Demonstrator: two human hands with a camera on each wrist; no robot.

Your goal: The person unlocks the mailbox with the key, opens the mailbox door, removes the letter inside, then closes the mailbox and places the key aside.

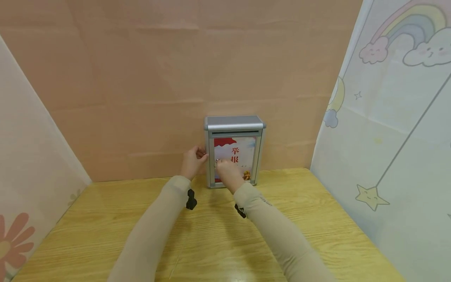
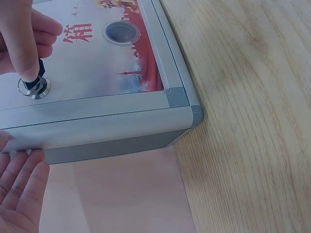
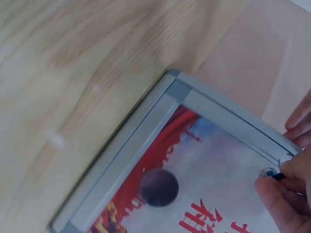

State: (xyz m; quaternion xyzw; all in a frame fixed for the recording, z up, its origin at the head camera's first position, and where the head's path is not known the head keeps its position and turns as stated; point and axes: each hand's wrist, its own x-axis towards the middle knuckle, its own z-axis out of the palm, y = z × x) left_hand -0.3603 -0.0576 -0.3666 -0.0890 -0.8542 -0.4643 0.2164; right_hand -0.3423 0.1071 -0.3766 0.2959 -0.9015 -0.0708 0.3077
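A silver-framed metal drop box point(image 1: 234, 121) stands upright against the back wall, with red characters on its front panel. My right hand point(image 1: 230, 174) is at the left part of the panel. In the left wrist view, its thumb and fingers pinch a black-headed key point(image 2: 41, 67) at the round chrome lock point(image 2: 43, 91). A small metal ring point(image 3: 285, 158) shows by these fingers in the right wrist view. My left hand point(image 1: 193, 161) rests at the box's left side, its fingers point(image 2: 30, 182) extended along the side wall.
A wooden table point(image 1: 211, 235) carries the box. Behind it hangs a peach-coloured backdrop point(image 1: 141, 78). Printed white panels point(image 1: 398, 129) enclose the right and left sides. Low on the box's front is a round dark window point(image 2: 121, 33); a slot point(image 1: 235, 133) runs near its top.
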